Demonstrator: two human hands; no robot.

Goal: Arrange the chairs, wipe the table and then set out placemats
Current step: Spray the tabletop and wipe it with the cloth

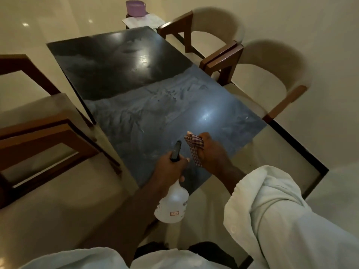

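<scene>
A dark glossy table (124, 74) stretches away from me, its near half hazy with streaks. My left hand (171, 167) grips the neck of a white spray bottle (172, 202), whose black nozzle points out over the near end of the table. Just to its right, my right hand (211, 152) holds a bunched checked cloth (195, 148) above the tabletop. Two cream chairs with wooden arms (215, 22) (272, 74) stand along the right side. Two wooden chairs (38, 136) (21, 65) stand along the left.
Beyond the table's far end, a purple bowl (135, 7) sits on a small stand with white mats or paper (143, 20) under it. Pale tiled floor surrounds the table. A dark-edged panel (303, 152) lies low at the near right.
</scene>
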